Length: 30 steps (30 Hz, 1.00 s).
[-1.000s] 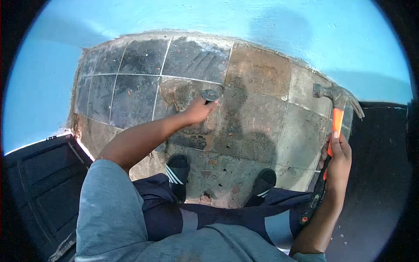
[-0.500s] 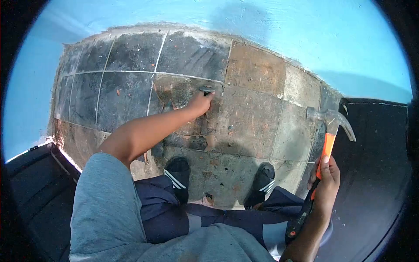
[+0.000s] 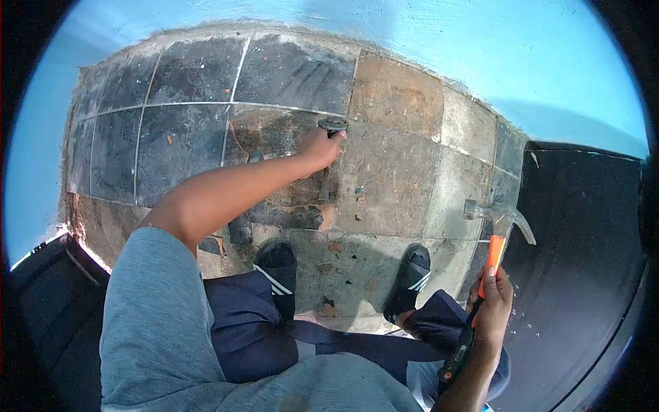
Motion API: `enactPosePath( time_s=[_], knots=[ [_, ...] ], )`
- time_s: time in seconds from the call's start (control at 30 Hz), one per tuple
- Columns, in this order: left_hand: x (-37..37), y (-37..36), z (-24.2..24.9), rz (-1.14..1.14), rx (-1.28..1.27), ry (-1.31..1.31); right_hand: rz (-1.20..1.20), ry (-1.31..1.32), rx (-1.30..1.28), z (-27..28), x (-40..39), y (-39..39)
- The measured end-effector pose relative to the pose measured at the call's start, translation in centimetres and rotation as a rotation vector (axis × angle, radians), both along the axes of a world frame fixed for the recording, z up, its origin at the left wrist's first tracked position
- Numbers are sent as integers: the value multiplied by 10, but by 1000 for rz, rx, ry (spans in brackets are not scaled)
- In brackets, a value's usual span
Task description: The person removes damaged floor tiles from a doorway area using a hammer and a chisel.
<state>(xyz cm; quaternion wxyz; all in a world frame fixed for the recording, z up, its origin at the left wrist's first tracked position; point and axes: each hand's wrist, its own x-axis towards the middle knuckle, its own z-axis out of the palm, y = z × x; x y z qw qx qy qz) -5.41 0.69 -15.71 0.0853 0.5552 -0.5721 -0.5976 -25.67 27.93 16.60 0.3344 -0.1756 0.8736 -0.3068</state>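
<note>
My right hand (image 3: pixel 493 302) is wrapped round the orange-and-black handle of a claw hammer (image 3: pixel 500 218), held upright at the right with its metal head at the top. Far forward, over the floor tiles, my left hand (image 3: pixel 321 147) is closed on a small dark piece (image 3: pixel 333 125) that sticks out past the fingers; I cannot tell what it is. Beneath this hand lies a broken, stained tile patch (image 3: pixel 274 130), its black surface partly gone. A dark tile shard (image 3: pixel 295 217) and smaller fragments lie nearer my feet.
Black tiles (image 3: pixel 182 147) with pale grout lines cover the left of the floor. Bare greyish-brown squares (image 3: pixel 388 178) lie to the right. A blue wall (image 3: pixel 467 48) borders the far side, and a black panel (image 3: pixel 580 275) stands at the right. My sandalled feet (image 3: pixel 274 275) are on the floor.
The hammer and my right hand have shifted a little left and down. My left hand has moved slightly, still closed on the dark piece, and the whole view has shifted somewhat.
</note>
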Motion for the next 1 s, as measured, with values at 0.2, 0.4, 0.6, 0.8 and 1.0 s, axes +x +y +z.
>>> enactPosePath(
  time_s=[0.2,0.4,0.6,0.8,1.0],
  knots=[
    [1,2,-21,77,-6,-176,-21,9,56,-1,0,4],
    [13,5,-30,118,13,-77,33,11,53,2,1,-3],
    [16,7,-41,137,-23,-152,72,-16,45,7,6,-12],
    [17,38,40,138,-227,-198,138,-5,12,7,5,-14],
    [20,61,70,-13,-313,-100,113,-14,-4,9,6,-11]
  ],
)
